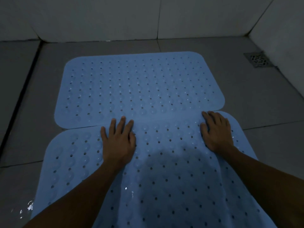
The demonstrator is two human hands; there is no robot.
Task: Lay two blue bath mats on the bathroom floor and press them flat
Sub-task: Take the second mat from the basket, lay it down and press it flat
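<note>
Where two blue mats [139, 86] meet, two hands, left [117, 142] and right [217, 132], fingers flat

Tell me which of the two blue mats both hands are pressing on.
The near mat, closest to the camera. The left hand and right hand rest flat along its far edge; the far mat, towards the wall, lies untouched.

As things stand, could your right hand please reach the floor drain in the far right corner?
Probably yes: the right hand rests on the near mat, with only bare tile before the floor drain.
</note>
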